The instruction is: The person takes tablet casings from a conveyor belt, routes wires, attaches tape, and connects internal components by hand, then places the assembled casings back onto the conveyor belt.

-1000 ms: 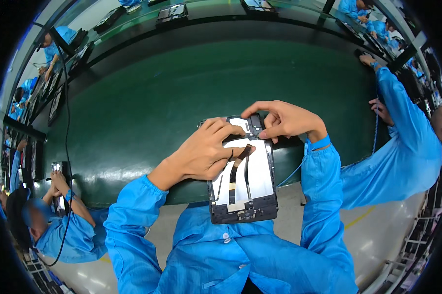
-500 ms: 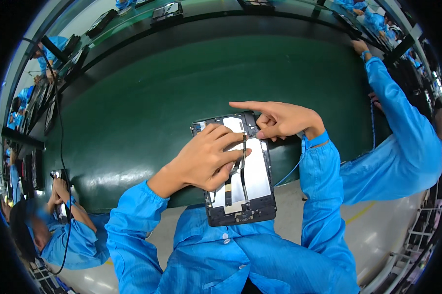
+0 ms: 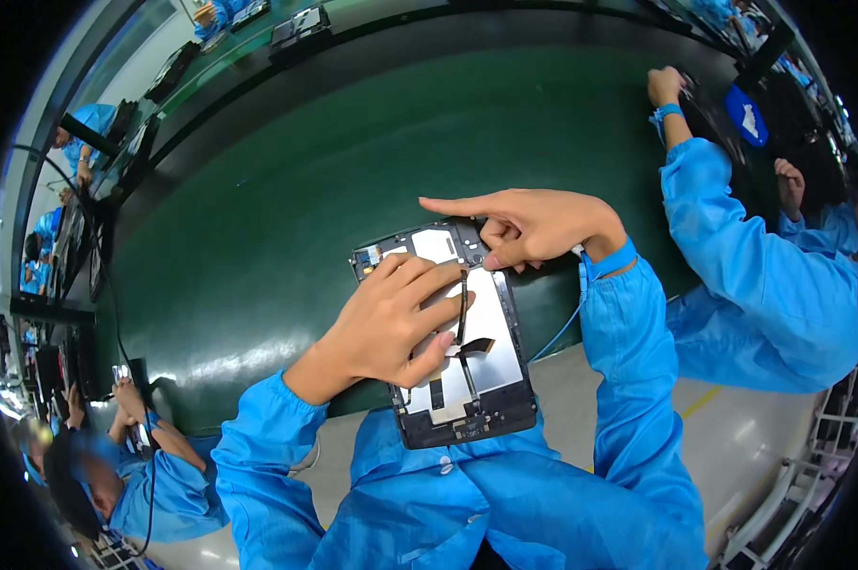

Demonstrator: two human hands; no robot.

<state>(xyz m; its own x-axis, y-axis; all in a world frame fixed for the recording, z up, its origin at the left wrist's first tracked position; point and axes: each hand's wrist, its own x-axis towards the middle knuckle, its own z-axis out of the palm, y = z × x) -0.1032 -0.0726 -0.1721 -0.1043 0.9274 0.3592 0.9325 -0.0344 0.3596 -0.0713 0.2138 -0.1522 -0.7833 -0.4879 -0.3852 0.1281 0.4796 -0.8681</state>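
Observation:
An opened tablet, its silver inner plate and black frame bared, lies tilted across the table's near edge, its lower end over my lap. My left hand rests on it from the left. Its fingers are bent and apart, two tips on a dark flex cable strip running lengthwise. Beside that thumb, a dark flex cable flap stands up off the plate. My right hand is at the tablet's upper right corner, thumb pressed on the edge, index finger stretched left above it, other fingers curled. A blue wrist strap circles my right wrist.
The green table top spreads ahead. At right, a co-worker's arm reaches over the table near a blue object. Another co-worker sits at left, near a hanging black cable. Racks with dark panels stand along the back.
The flex cable flap now stands up more plainly beside my left thumb. My hands and the tablet sit slightly further left in view. The right co-worker's hand has moved.

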